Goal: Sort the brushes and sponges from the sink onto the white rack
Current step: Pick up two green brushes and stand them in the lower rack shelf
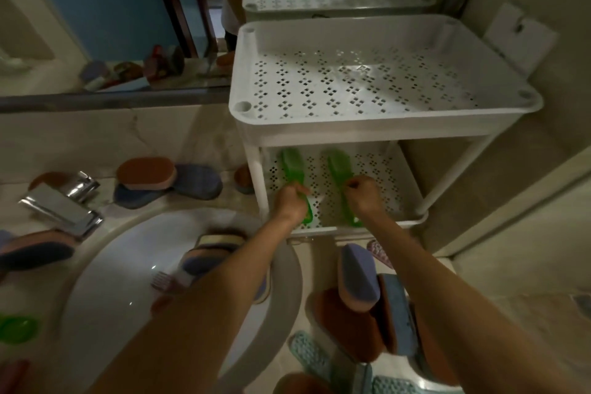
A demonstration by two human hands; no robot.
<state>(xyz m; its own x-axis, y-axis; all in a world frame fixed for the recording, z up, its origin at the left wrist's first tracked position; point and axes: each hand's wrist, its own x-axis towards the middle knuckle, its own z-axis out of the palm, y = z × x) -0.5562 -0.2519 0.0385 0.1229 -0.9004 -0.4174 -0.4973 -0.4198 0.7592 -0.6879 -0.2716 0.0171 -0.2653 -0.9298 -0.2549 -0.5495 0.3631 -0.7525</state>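
Left hand (289, 203) clasps the handle of the left green translucent plastic brush (292, 163). Right hand (364, 198) pinches the right green translucent plastic brush (339, 169). Both lie in the lower tier of the white perforated plastic rack (367, 128). The 2 brushes are likely light, rigid and slick when wet, so the handles give the surest hold.

No readable text, labels, brand names, numbers or signs anywhere in view. Nothing legible on the white rack (388, 120), the green brushes (292, 163) or the sponges (145, 171); dim and blurred throughout.
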